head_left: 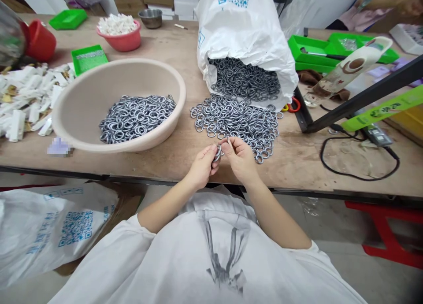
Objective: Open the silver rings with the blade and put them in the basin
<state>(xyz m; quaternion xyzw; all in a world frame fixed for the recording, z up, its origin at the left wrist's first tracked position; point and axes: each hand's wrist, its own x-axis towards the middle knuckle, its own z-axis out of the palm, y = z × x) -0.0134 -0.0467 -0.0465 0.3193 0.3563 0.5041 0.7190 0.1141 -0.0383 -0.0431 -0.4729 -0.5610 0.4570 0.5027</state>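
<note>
My left hand (205, 165), close to the table's front edge, is closed on grey metallic-looking rings (218, 153). Right beside it, my right hand (243, 159) has its thumb and fingers pinched together, almost touching the left fingertips. A thin pale sliver shows between those right fingers, too small to name. Just beyond both hands lies a loose pile of the same grey rings (238, 119). It spills from the mouth of a white sack (244, 31) lying on its side. A beige basin (79, 97) on the left holds many more rings.
White plastic parts (29, 88) are heaped at the far left. Behind the basin stand a green tray (89, 59) and a red bowl (122, 40) of white pieces. A black metal frame (357, 99) and a cable (357, 178) occupy the right. Another person's arm (383, 6) shows top right.
</note>
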